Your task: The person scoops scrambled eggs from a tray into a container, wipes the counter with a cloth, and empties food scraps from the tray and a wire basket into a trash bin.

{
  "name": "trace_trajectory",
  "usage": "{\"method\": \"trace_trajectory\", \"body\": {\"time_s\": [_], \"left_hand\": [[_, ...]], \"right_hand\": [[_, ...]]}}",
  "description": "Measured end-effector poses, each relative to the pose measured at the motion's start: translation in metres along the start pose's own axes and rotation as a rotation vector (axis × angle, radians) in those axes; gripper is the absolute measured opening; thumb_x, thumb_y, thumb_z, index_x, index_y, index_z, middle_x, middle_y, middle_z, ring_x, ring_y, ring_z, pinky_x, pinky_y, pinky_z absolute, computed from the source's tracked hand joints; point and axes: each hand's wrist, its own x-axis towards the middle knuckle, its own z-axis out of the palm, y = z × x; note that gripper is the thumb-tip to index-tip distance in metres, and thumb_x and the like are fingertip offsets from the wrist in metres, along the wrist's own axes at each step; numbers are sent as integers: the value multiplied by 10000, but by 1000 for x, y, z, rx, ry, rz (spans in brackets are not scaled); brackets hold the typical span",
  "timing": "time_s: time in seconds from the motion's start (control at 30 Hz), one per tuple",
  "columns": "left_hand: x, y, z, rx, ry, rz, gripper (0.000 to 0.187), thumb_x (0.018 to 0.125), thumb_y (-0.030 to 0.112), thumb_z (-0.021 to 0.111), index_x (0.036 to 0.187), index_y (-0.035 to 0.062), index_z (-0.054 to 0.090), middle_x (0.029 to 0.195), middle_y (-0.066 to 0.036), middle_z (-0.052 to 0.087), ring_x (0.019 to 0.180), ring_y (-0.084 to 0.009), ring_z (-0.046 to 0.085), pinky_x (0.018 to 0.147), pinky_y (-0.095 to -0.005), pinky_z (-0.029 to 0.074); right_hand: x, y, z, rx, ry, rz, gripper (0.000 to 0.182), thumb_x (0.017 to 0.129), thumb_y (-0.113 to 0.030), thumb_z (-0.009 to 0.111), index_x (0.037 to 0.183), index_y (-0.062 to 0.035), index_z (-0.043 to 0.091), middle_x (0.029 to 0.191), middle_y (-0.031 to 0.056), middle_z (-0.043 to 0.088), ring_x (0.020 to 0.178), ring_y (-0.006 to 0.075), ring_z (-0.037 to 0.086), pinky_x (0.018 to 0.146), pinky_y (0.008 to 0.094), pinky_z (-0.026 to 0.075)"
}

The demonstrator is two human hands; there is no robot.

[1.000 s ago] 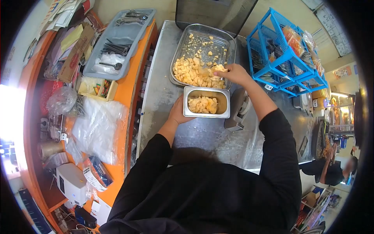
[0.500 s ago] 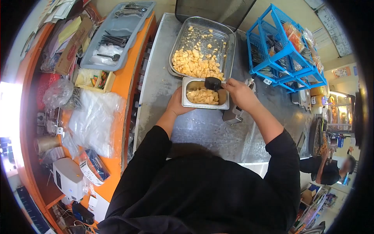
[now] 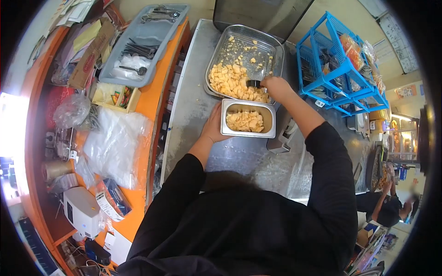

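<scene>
My left hand (image 3: 212, 126) is closed on the left side of a small rectangular steel container (image 3: 248, 134), partly hidden beside it. Pale yellow chunks of food (image 3: 245, 121) cover the container's bottom. Just beyond it lies a larger steel tray with a mesh basket (image 3: 279, 60), where more of the yellow chunks (image 3: 228, 79) are heaped toward the near side. My right hand (image 3: 278, 89) grips the handle of a black scoop (image 3: 253, 83), whose bowl sits among the chunks in the tray.
A blue plastic rack (image 3: 329, 76) with packets stands at the right. Near the container is a grey metal dispenser-like box (image 3: 282, 139). On the orange shelf (image 3: 154, 99) at left are a grey cutlery bin (image 3: 108, 69) and plastic bags (image 3: 117, 142). A co-worker (image 3: 382, 204) stands far right.
The scoop in my right hand has moved from above the small container forward into the tray's chunks. More chunks appear lower in the container, which my left hand still holds.
</scene>
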Motion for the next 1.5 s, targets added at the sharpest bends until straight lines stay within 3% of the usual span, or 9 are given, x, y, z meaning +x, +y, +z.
{"method": "trace_trajectory", "body": {"time_s": [0.23,0.43,0.73,0.93,1.03,1.23,1.33,1.37,1.5], "left_hand": [[4,4,4,-61,-21,-10,981,515,387,837,1324,67,385,1355,-171,398,1302,-336,318,1076,-400,303],[1,15,-3,-19,35,42,902,522,376,835,1275,75,440,1261,-166,490,1191,-346,445,1018,-396,367],[-4,8,-2,-32,65,48,872,503,339,845,1245,81,467,1224,-160,516,1147,-354,479,983,-406,394],[-4,8,-1,-37,65,24,871,501,335,844,1240,73,466,1203,-161,521,1135,-361,480,978,-411,393],[-4,7,-1,-9,56,22,863,499,341,845,1230,71,474,1196,-159,525,1132,-357,483,976,-409,394],[-2,1,5,-41,73,31,844,495,337,845,1216,76,491,1193,-161,527,1134,-354,482,974,-407,394],[-1,-6,7,-124,78,61,845,493,337,844,1218,82,492,1193,-162,528,1133,-356,482,975,-407,393],[0,-8,7,-99,82,86,846,493,339,844,1219,83,492,1193,-163,528,1133,-356,482,975,-408,393],[-1,-5,6,-102,65,72,860,495,348,843,1229,82,483,1218,-162,517,1144,-352,476,982,-406,389]], "right_hand": [[-29,7,-24,142,-151,-112,152,781,-45,534,910,-44,614,885,132,622,881,326,600,760,419,470],[-27,-6,-43,185,-243,-29,344,845,-376,549,940,-52,611,879,153,619,881,337,590,804,469,422],[-21,-7,-15,34,-165,84,550,710,-613,609,782,-74,685,679,133,622,767,317,618,761,440,427],[-14,-10,-20,181,-177,389,713,594,-742,619,858,-86,716,775,124,677,807,277,649,786,409,452],[-15,-8,-36,349,-82,443,693,623,-690,666,764,-12,691,669,190,630,634,322,625,609,400,482],[-41,-32,-80,465,-25,356,633,655,-602,712,708,24,639,625,200,584,607,333,598,575,430,434],[-63,-51,-80,442,-8,211,520,771,-492,662,773,26,619,672,193,579,671,337,601,597,433,426],[-72,-54,-71,340,62,55,298,840,-293,610,894,0,611,819,157,598,748,329,608,636,414,453],[-99,-78,-46,121,135,-35,237,792,-61,572,1027,-47,599,985,90,561,751,311,609,678,399,501]]}}
